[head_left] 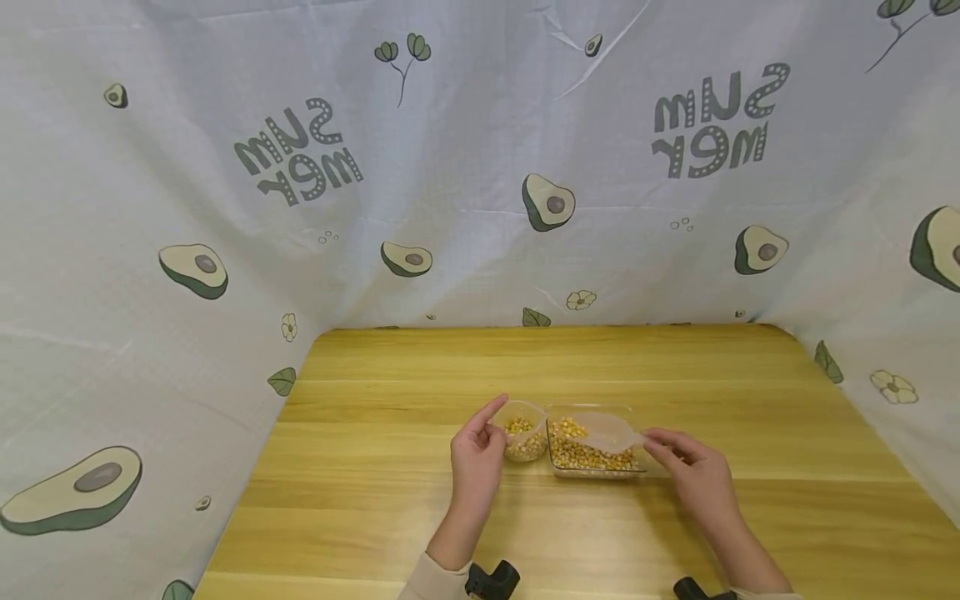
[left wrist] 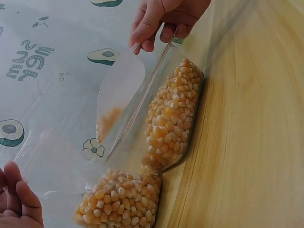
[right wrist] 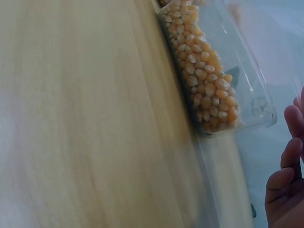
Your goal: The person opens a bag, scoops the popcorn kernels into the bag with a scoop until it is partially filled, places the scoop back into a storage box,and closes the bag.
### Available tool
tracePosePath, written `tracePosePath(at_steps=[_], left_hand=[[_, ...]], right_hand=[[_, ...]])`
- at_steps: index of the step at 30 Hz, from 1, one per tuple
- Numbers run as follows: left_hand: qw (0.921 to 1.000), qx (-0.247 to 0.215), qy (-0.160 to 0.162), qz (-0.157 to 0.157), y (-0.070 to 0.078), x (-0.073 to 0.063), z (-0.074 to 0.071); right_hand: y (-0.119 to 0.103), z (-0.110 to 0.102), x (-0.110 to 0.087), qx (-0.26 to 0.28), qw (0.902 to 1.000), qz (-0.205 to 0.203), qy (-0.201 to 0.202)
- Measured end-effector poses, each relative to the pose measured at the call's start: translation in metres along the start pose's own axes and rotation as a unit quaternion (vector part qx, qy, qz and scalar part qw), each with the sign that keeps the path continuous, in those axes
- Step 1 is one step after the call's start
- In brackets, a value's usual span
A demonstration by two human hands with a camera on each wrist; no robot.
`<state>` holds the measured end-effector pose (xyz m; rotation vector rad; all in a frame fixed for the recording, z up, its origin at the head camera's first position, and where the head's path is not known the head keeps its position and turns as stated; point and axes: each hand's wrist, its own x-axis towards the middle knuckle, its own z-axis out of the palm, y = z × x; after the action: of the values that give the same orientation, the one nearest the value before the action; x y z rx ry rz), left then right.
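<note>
My right hand [head_left: 693, 475] pinches the handle end of a translucent white scoop [head_left: 613, 433]. The scoop is over a clear rectangular container [head_left: 633, 410] that holds yellow corn kernels [head_left: 588, 457]. Some kernels are in the scoop's far end, as the left wrist view shows. On the container's left stands a round clear bowl [head_left: 527, 406], partly filled with kernels [left wrist: 121, 199]. My left hand [head_left: 477, 454] holds this bowl at its left side, thumb near the front and index finger stretched along the rim. The right wrist view shows only curled fingertips [right wrist: 292, 156] of the right hand.
Bowl and container stand side by side on a wooden table [head_left: 390, 500]. A white cloth [head_left: 465, 183] printed with avocados and letters hangs behind the table and at both sides. Black straps with cameras [head_left: 495, 579] are on the wrists.
</note>
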<state>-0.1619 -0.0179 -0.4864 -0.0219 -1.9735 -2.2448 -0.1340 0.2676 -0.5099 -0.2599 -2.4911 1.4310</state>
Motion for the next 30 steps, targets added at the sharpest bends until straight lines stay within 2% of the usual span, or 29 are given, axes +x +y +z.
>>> tracePosePath(at_steps=[10, 18, 24, 30], left_hand=[[1.0000, 0.000, 0.008, -0.003, 0.000, 0.000, 0.002], [1.0000, -0.008, 0.005, 0.001, 0.003, -0.001, 0.001], [0.9999, -0.013, 0.004, -0.001, 0.002, 0.002, 0.000], [0.9999, -0.012, 0.002, -0.001, 0.001, 0.003, 0.001]], right_hand=[[-0.007, -0.003, 0.000, 0.011, 0.9999, 0.001, 0.003], [-0.017, -0.003, 0.000, 0.000, 1.0000, -0.002, 0.000], [-0.029, -0.003, -0.001, 0.019, 0.9996, 0.019, -0.012], [-0.039, -0.004, -0.002, 0.046, 0.9988, 0.011, -0.013]])
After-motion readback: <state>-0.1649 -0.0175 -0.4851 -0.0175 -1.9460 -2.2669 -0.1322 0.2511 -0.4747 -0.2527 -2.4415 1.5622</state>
